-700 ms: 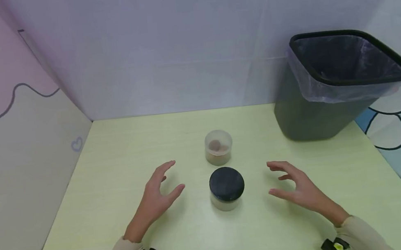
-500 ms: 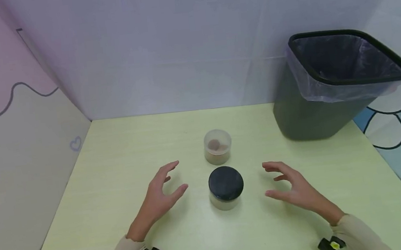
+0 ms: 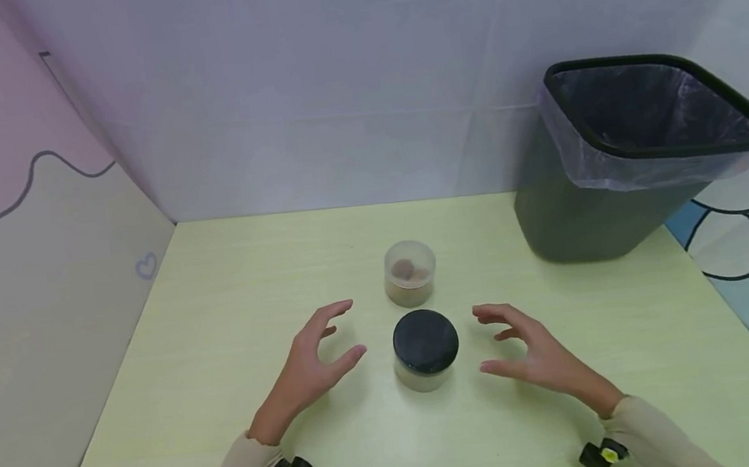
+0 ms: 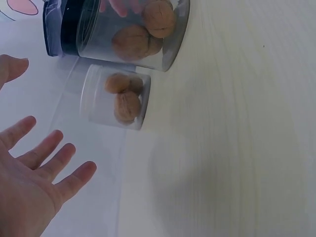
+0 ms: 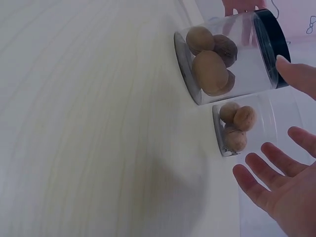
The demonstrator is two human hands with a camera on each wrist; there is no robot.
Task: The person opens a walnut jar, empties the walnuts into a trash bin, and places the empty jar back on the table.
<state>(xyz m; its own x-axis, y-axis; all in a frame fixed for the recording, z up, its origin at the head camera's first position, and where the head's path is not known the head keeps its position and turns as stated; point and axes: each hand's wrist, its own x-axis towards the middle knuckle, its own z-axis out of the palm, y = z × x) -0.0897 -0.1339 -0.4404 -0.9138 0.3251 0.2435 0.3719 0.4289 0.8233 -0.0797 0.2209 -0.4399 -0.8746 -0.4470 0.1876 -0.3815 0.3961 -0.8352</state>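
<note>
A clear jar with a black lid (image 3: 425,342) stands upright on the table between both hands. In the right wrist view several walnuts (image 5: 209,71) lie at the bottom of this jar. Behind it stands a smaller clear cup (image 3: 410,272) without a lid; a few walnuts (image 4: 127,105) show through its wall in the left wrist view. To the left of the jar, my left hand (image 3: 310,368) hovers with fingers spread and thumb apart, touching nothing. On the jar's other side my right hand (image 3: 537,354) is held the same way, its palm facing the jar, with a gap between.
A dark grey trash bin (image 3: 594,216) with a clear plastic liner stands at the back right of the pale yellow table (image 3: 267,261). A white cloth wall (image 3: 331,92) closes off the back, and a patterned panel (image 3: 42,302) rises along the left side.
Both hands have moved inward toward the lidded jar, the left one rightward and the right one leftward. Jar and cup have stayed in place on the table.
</note>
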